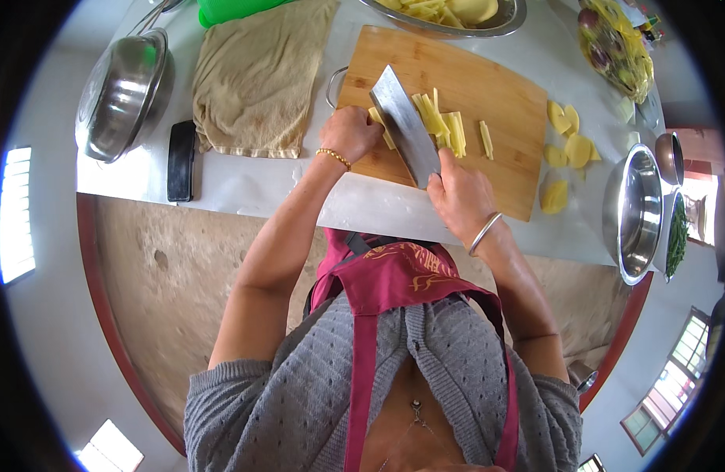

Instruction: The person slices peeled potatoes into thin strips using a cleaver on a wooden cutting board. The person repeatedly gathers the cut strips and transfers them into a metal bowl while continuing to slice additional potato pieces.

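My right hand point(461, 190) grips the handle end of a cleaver point(405, 127), whose broad steel blade slants up and left over a wooden cutting board point(504, 94). My left hand point(351, 134), fingers curled, presses on pale yellow potato pieces point(376, 115) at the board's left side, just left of the blade. To the right of the blade lie cut potato sticks point(454, 133) in a loose pile, with a few more point(486, 140) farther right. Potato slices point(577, 150) rest on the table off the board's right edge.
A metal bowl of cut potato point(457, 29) stands beyond the board. At left are a beige cloth point(262, 76), a black phone point(181, 160) and a steel basin point(117, 97). At right are a steel bowl point(639, 212), a tray of green vegetables point(676, 236) and a bag of vegetables point(616, 50).
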The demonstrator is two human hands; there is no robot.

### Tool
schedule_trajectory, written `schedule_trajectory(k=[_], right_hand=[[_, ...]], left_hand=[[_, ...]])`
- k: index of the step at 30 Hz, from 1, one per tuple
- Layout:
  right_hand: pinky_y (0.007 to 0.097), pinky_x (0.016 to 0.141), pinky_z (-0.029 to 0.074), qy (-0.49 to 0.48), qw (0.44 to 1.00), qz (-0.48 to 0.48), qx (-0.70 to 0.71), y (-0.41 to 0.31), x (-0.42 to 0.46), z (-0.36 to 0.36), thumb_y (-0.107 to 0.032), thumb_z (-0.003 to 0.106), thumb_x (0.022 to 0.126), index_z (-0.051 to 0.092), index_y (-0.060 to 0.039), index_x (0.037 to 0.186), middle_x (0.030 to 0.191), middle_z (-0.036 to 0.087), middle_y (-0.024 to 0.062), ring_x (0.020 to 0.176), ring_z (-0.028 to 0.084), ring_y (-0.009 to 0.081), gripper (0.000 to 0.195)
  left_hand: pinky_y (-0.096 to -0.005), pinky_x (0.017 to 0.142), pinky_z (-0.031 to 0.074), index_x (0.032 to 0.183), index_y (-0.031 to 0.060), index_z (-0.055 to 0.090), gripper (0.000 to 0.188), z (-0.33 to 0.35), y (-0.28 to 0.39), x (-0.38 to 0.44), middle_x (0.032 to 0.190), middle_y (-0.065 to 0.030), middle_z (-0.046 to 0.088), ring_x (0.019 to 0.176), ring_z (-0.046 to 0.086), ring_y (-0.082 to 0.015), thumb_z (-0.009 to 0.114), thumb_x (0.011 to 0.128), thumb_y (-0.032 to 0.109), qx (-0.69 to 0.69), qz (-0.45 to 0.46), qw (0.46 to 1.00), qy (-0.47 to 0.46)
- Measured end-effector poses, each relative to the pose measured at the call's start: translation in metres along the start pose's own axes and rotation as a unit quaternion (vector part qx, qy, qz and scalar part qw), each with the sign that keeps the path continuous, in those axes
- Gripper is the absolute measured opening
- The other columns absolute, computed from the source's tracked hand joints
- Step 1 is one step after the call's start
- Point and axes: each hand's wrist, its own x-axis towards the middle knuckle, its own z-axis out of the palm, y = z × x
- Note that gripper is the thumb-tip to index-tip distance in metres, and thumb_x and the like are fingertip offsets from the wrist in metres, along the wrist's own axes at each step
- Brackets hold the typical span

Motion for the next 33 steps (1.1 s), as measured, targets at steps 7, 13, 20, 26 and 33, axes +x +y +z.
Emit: schedule_trajectory(k=[7,13,20,26,33], right_hand=[[0.0515,0.055,0.046,-0.012,1.0,-0.004,-0.005,-0.004,0.006,-0.005,-0.011,0.053,0.082,0.044,-0.0013,0.088,0.06,0.057,0.0217,0.059,0.058,0.0415,0.015],[0.0512,0.055,0.046,-0.025,0.999,0.008,-0.022,-0.011,0.008,-0.006,-0.011,0.052,0.082,0.044,-0.0014,0.087,0.059,0.057,0.0217,0.058,0.058,0.0409,0.014],[0.0506,0.058,0.047,-0.056,0.998,0.012,-0.029,-0.017,0.009,-0.015,-0.01,0.052,0.082,0.044,-0.001,0.087,0.061,0.058,0.0207,0.061,0.059,0.0404,0.013],[0.0507,0.058,0.046,-0.065,0.997,0.026,-0.029,-0.012,0.016,-0.012,-0.01,0.052,0.081,0.045,0.0001,0.086,0.065,0.058,0.0226,0.063,0.058,0.0415,0.013],[0.0503,0.054,0.045,-0.01,0.999,0.031,-0.036,-0.015,0.002,-0.005,-0.008,0.052,0.081,0.043,-0.0009,0.085,0.059,0.057,0.0206,0.058,0.057,0.0412,0.011]], left_hand=[[-0.0417,0.069,0.049,0.074,0.0016,0.066,0.029,0.001,-0.009,0.01,0.079,-0.0206,0.065,0.078,0.063,-0.0362,0.059,0.072,0.029,-0.036,0.009,0.999,-0.036],[-0.0417,0.068,0.049,0.075,0.0022,0.067,0.028,-0.004,-0.006,0.01,0.077,-0.02,0.065,0.077,0.063,-0.0358,0.059,0.072,0.029,-0.038,0.013,0.998,-0.057],[-0.042,0.065,0.049,0.072,0.0028,0.067,0.027,-0.003,-0.01,0.014,0.075,-0.0192,0.064,0.074,0.062,-0.0354,0.058,0.073,0.028,-0.056,0.041,0.995,-0.074],[-0.0436,0.065,0.049,0.071,0.0014,0.066,0.028,0.002,-0.016,0.015,0.073,-0.0195,0.064,0.071,0.062,-0.0366,0.058,0.073,0.028,-0.066,0.072,0.993,-0.062],[-0.0429,0.068,0.049,0.072,0.001,0.066,0.028,-0.001,-0.01,0.012,0.075,-0.0196,0.064,0.074,0.062,-0.0359,0.057,0.074,0.028,-0.041,0.051,0.996,-0.059]])
